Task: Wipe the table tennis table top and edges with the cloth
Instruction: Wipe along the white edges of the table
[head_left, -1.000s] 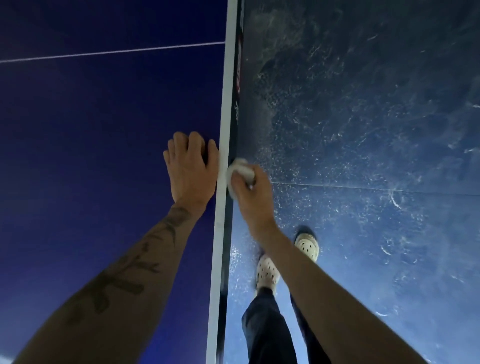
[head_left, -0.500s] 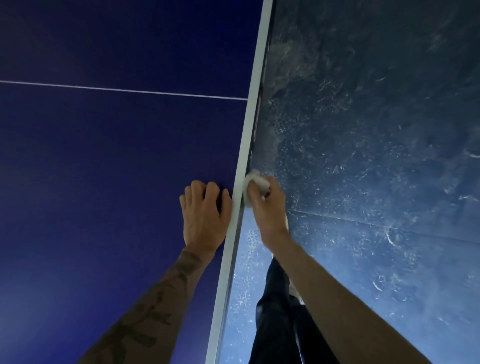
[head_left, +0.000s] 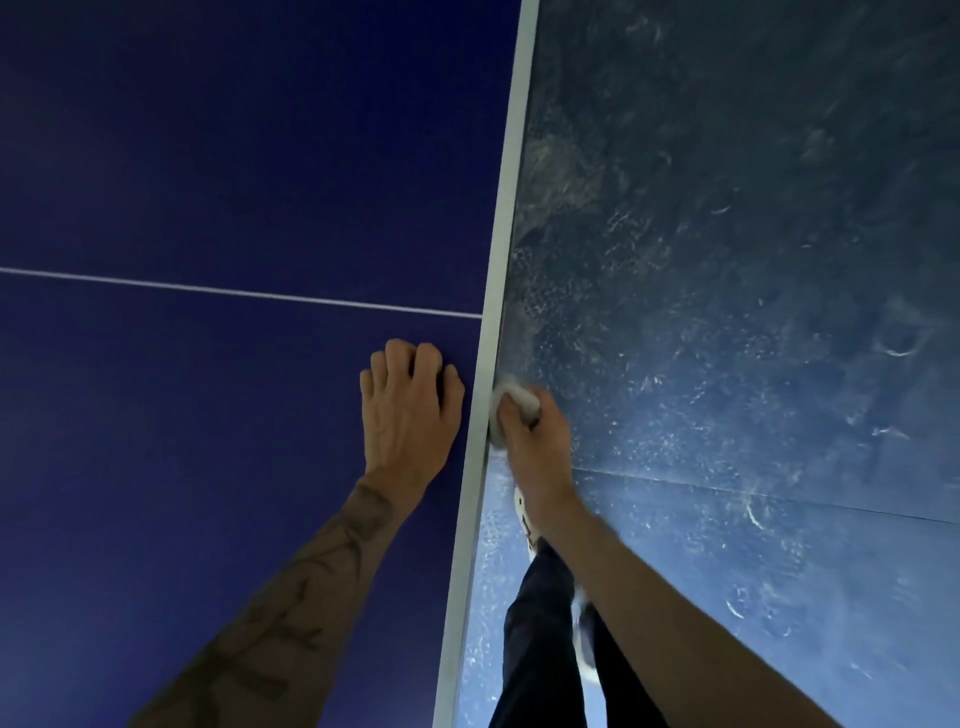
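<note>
A dark blue table tennis worktop (head_left: 208, 156) fills the left of the view, with a thin white line (head_left: 234, 293) crossing it from the left to its pale grey edge strip (head_left: 506, 208), which runs from near to far. The left hand (head_left: 408, 415) rests on the top just left of that strip, its fingers curled under and grasping nothing. The right hand (head_left: 535, 452) hangs just over the right side and clutches a crumpled white cloth (head_left: 511, 402), which is pressed against the edge. To the right lies a scuffed, mottled blue floor (head_left: 753, 260). Near the bottom, a dark trouser leg (head_left: 540, 639) and part of a white shoe (head_left: 522, 512) show beneath the right forearm.
</note>
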